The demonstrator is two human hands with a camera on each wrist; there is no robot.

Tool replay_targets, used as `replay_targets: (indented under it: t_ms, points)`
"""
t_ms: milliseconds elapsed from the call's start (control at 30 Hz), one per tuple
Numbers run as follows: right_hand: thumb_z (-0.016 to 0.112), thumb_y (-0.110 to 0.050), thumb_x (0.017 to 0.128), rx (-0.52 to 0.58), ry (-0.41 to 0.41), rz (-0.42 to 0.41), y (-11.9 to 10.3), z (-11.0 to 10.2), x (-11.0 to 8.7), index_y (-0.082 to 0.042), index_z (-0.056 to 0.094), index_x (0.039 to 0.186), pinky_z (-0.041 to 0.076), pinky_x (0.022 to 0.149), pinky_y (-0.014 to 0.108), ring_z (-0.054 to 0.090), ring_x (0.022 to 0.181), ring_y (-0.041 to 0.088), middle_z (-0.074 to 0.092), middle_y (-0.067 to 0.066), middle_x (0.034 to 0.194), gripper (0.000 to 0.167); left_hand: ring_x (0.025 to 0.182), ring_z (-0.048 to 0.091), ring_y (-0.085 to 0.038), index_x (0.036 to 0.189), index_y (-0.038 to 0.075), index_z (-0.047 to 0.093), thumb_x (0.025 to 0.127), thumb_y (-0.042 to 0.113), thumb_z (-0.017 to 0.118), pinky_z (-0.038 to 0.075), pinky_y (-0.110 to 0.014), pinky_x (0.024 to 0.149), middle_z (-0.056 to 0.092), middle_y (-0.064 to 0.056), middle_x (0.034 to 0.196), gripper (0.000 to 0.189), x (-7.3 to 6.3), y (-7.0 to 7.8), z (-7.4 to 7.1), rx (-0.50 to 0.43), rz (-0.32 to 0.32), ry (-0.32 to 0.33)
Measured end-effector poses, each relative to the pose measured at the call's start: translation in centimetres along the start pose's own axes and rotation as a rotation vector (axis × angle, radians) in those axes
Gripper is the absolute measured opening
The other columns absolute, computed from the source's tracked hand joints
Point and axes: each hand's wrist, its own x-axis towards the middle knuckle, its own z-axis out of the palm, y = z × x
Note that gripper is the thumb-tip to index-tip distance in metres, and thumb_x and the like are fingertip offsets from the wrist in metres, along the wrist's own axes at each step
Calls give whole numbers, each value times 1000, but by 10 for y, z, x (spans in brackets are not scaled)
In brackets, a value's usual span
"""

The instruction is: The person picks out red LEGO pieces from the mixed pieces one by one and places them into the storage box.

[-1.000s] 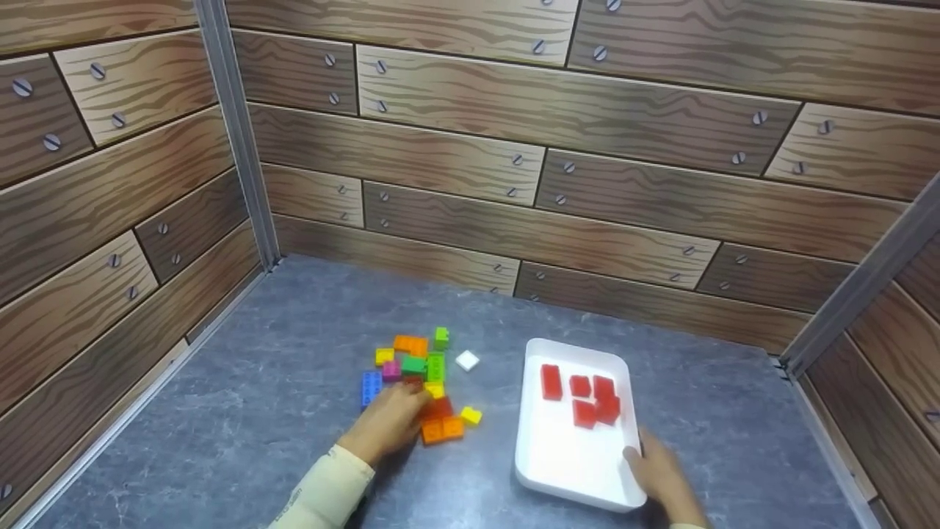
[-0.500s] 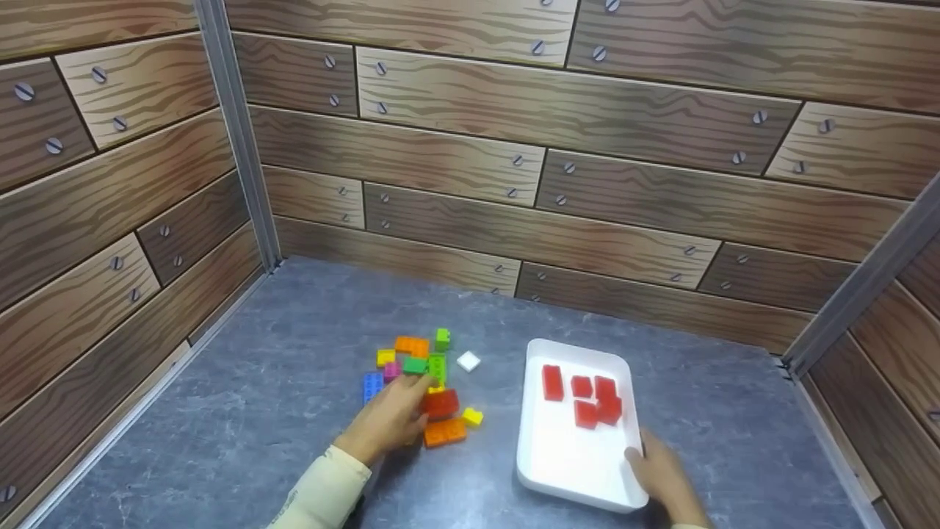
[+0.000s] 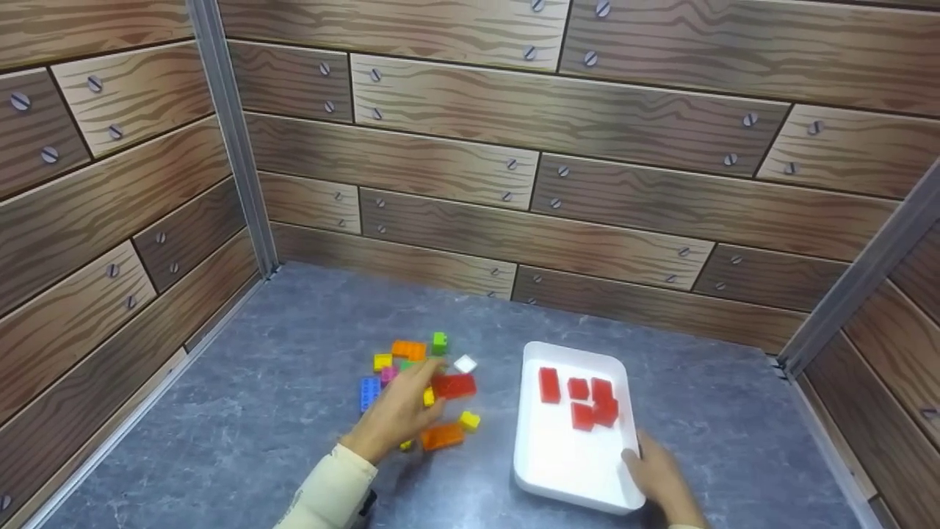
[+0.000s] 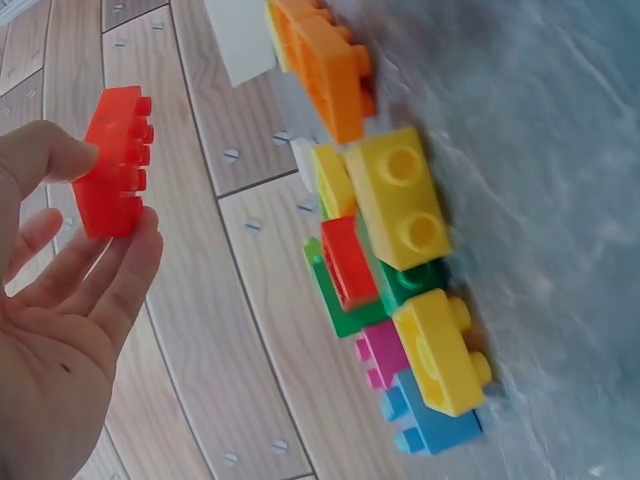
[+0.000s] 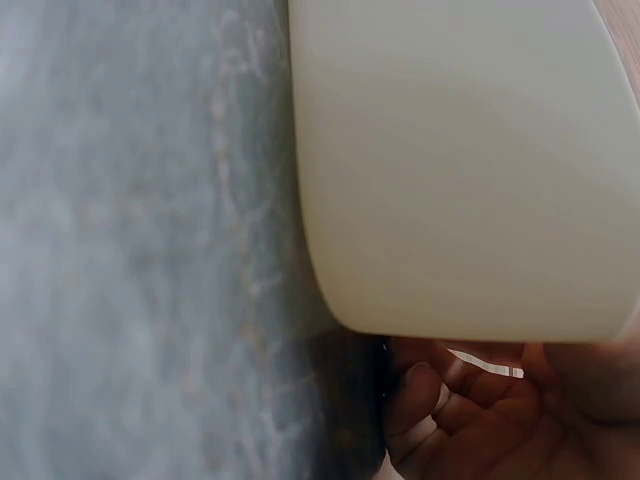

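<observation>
My left hand pinches a long red toy brick between thumb and fingers, above a pile of building bricks. In the left wrist view, that brick's studs point away from the palm, and it hangs apart from the others. Around the hand lie a blue brick, orange bricks, a small yellow brick and a white piece. My right hand grips the near right rim of a white tray, thumb over the edge. Several red bricks lie inside, towards its far end.
Wood-patterned panels stand behind and at both sides, with metal corner posts. The grey tabletop lies under everything. A lime green brick marks the far end of the pile. Another red brick shows among the pile.
My left hand has taken hold of the long red brick and lifted it out of the pile, slightly away and to the right. The right hand and tray have stayed in place.
</observation>
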Motion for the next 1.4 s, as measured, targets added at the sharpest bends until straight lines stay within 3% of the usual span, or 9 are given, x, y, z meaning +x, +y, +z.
replay_targets:
  t_ms: [300, 600, 700, 900, 1100, 1233, 1400]
  points:
    - [53, -7, 98, 3, 15, -45, 0, 1, 0, 22, 40, 137, 35, 106, 67, 44, 125, 60, 47, 44, 134, 50, 117, 59, -16, 140, 17, 54, 87, 6, 76, 51, -35, 101, 61, 2, 133, 59, 2, 12, 5, -74, 29, 84]
    - [53, -9, 98, -22, 5, -21, 0, 0, 0, 22, 42, 133, 38, 104, 66, 47, 122, 59, 51, 43, 129, 48, 102, 62, -16, 144, 11, 54, 88, 9, 79, 56, -28, 88, 65, -3, 128, 61, 15, 23, 17, -99, 204, 191]
    - [53, -8, 97, -13, 12, -31, 0, 0, -2, 22, 43, 132, 39, 103, 66, 48, 121, 60, 51, 44, 127, 47, 105, 63, -17, 144, 10, 55, 88, 10, 79, 56, -31, 90, 65, -4, 129, 61, 20, 28, 20, -128, 206, 185]
    - [54, -6, 97, 3, 30, -57, 1, 0, -4, 23, 44, 130, 40, 102, 66, 49, 119, 60, 52, 44, 125, 45, 106, 64, -11, 138, 14, 58, 91, 17, 77, 55, -24, 90, 66, 0, 126, 51, 27, 40, 23, -174, 112, 134]
    - [54, -6, 98, 23, 33, -51, 3, 1, -4, 21, 44, 133, 39, 102, 67, 48, 120, 60, 51, 43, 128, 45, 104, 62, -10, 132, 13, 59, 90, 16, 78, 53, -23, 93, 65, 2, 120, 46, 33, 49, 29, -172, 135, 110]
    - [52, -8, 99, 32, 19, -30, 3, 1, -4, 20, 42, 137, 37, 104, 67, 45, 124, 60, 49, 43, 133, 48, 97, 61, -9, 124, 14, 63, 89, 15, 78, 55, -25, 87, 67, 5, 112, 38, 36, 54, 34, -163, 123, 105]
    - [52, -9, 99, 33, 21, -19, 3, 1, -3, 20, 41, 138, 35, 106, 67, 43, 126, 60, 46, 43, 135, 50, 101, 62, -10, 125, 15, 68, 91, 22, 78, 54, -20, 87, 69, 3, 117, 36, 42, 61, 40, -125, 127, 73]
